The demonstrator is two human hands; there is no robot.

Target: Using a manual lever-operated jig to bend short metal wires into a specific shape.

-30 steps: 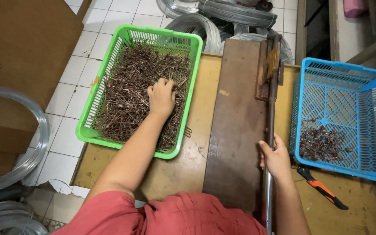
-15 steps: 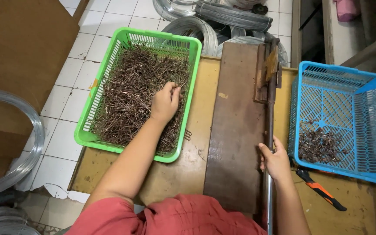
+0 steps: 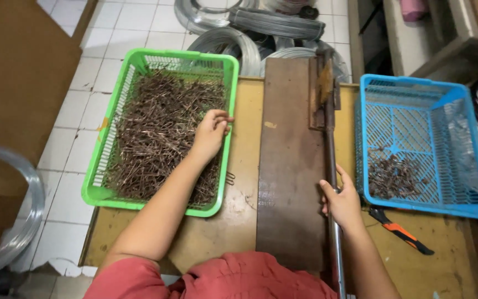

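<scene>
My left hand (image 3: 210,133) rests in the green basket (image 3: 98,182), fingers curled among a heap of brown bent wire pieces (image 3: 156,133); what it grips is hidden. My right hand (image 3: 341,202) is closed around the long metal lever handle (image 3: 331,166) of a cutter fixed along the right edge of a dark brown board (image 3: 289,166). The lever lies flat along the board, hinged at a rusty bracket (image 3: 324,88) at the far end.
A blue basket (image 3: 471,205) on the right holds a small pile of cut wire pieces (image 3: 391,174). Orange-handled pliers (image 3: 402,232) lie in front of it on the yellowish table (image 3: 222,227). Wire coils (image 3: 233,41) sit on the tiled floor behind; another coil (image 3: 6,232) lies left.
My left hand has shifted slightly toward the basket's right side and closed its fingers in the wire pile. My right hand stays on the lever.
</scene>
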